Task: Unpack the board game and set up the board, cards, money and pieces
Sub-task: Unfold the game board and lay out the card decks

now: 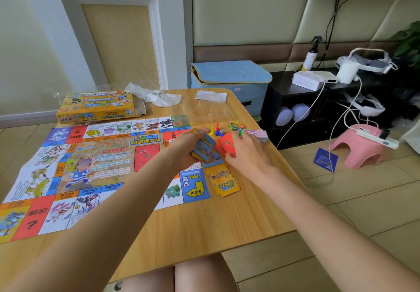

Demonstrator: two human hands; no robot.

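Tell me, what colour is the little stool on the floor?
Pink; the stool shows clearly in the head view.

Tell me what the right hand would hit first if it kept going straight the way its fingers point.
The right hand, holding red cards, points away and slightly left. Going on, it would probably meet the coloured pawns and the die first, though depth is hard to judge from this view.

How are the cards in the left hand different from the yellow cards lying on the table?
The blue cards are held up in the left hand; the yellow cards lie flat on the table, untouched. The blue cards sit over the board; the yellow cards lie just off its right edge. Both are small picture-card stacks.
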